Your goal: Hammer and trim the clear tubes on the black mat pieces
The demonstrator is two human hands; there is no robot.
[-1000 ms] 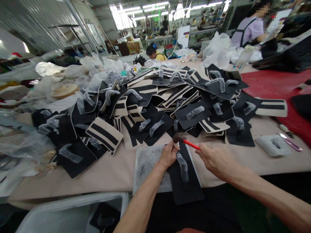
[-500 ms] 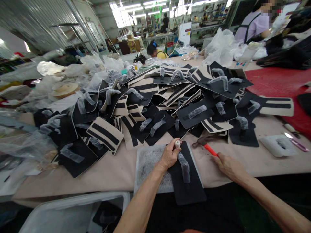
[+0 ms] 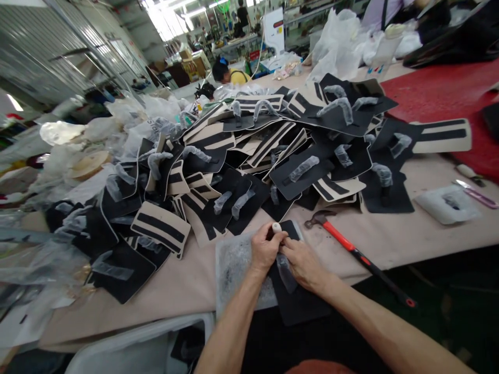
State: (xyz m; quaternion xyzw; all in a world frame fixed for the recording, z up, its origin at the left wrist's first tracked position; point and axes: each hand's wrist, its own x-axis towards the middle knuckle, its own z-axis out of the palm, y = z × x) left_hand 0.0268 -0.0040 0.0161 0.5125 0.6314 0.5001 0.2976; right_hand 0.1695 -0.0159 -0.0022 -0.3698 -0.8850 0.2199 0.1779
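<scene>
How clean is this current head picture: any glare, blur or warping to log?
Head view: the bright white window is blown out; the grey corrugated metal wall leans, smeared; the bare right hand looks slightly soft; the red-and-black claw hammer reads clearly; below the beige-covered table at right, deep shadow hides most detail.

Left grip (image 3: 265,246) around white-topped tool (image 3: 276,227); right grip (image 3: 304,261) beside; hammer (image 3: 353,250) overhanging table (image 3: 175,283) edge.
</scene>
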